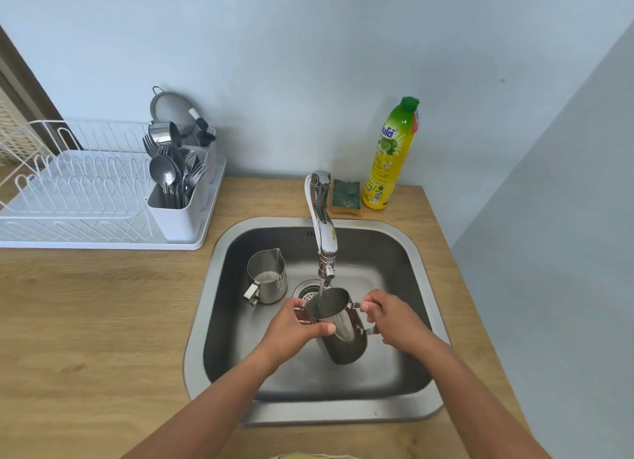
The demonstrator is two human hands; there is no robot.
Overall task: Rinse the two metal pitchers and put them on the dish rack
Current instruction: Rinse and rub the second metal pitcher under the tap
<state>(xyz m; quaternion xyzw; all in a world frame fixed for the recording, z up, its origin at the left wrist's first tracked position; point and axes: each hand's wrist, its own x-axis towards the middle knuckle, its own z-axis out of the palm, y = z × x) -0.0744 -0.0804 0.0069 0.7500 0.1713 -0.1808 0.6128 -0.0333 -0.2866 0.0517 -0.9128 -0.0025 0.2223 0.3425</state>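
Steel milk pitcher (338, 325) hangs over the sink (219, 287) beneath the running faucet (324, 225): left hand (295, 328) fingers wrap its body, right hand (391, 316) fingers grip its handle. Second pitcher (267, 276) stands upright in the sink's left side, dish rack (85, 191) on the counter (85, 321).

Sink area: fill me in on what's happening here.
A person is rinsing one metal pitcher under the running faucet. The left hand wraps its body and the right hand holds its handle. The second pitcher stands upright in the sink, untouched. Neither is on the dish rack yet.
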